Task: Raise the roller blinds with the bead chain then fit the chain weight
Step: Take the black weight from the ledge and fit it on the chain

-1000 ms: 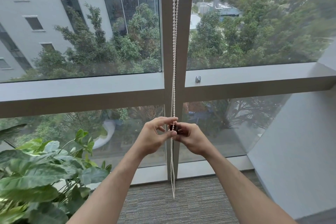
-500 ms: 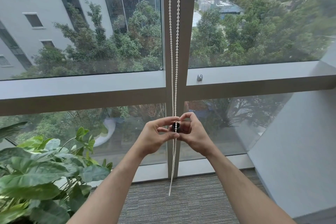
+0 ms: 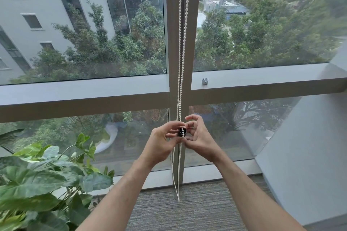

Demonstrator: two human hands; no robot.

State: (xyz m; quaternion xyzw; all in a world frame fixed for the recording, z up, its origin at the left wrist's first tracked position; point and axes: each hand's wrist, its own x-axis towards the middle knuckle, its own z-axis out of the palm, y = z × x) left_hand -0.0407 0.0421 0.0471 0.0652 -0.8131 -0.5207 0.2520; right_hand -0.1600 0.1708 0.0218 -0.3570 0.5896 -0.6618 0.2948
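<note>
While bead chain [image 3: 179, 65] hangs | left hand [image 3: 163, 143], right hand [image 3: 201, 139] grip chain weight [image 3: 182, 131]

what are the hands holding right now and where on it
Both hands pinch a small black chain weight by its sides, left hand on the left, right hand on the right. The bead chain runs across its front.

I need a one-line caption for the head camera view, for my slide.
Both hands, left hand and right hand, hold a small black chain weight on the white bead chain at a window.
</note>
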